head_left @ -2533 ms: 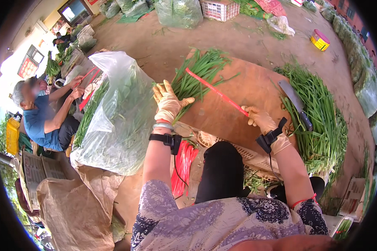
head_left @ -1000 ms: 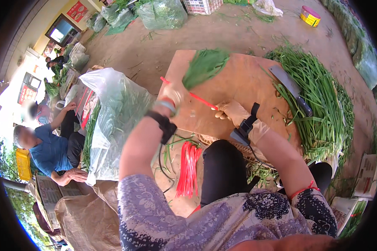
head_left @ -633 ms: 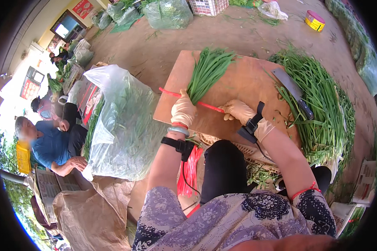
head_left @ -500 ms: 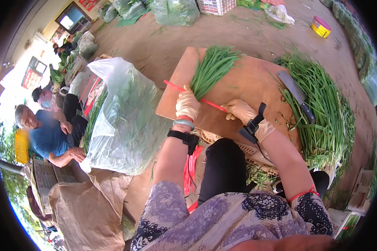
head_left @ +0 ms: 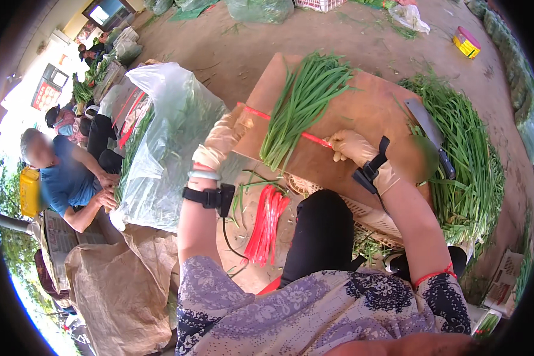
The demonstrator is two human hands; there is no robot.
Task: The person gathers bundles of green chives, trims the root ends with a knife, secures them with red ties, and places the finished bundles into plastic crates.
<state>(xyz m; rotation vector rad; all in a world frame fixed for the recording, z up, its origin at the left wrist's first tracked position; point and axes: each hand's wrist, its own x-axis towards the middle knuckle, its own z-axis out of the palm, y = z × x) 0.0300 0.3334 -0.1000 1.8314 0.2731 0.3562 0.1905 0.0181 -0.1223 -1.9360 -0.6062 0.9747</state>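
Note:
A loose bunch of chives (head_left: pixel 308 104) lies aslant on the brown wooden board (head_left: pixel 374 107) in front of me. A red plastic strip (head_left: pixel 256 113) passes beneath the bunch and comes out on both sides. My gloved left hand (head_left: pixel 219 142) is closed on the strip's left end at the board's left edge. On the other side, my gloved right hand (head_left: pixel 351 147) pinches the right end over the board. Along the board's right side, a cleaver (head_left: pixel 426 123) with a dark handle rests against a big heap of chives (head_left: pixel 466 160).
Several red strips (head_left: pixel 267 222) hang below the board near my knee. A large clear plastic bag (head_left: pixel 172 148) of greens stands at left, with a seated person in a blue shirt (head_left: pixel 71 175) beyond it. A brown sack (head_left: pixel 118 291) lies at lower left; a yellow-pink tub (head_left: pixel 466 43) sits far right.
My left hand has let go of the chives and moved left along the strip, keeping hold of its end. The bunch now lies on the board. My right hand still holds its end, shifted slightly right.

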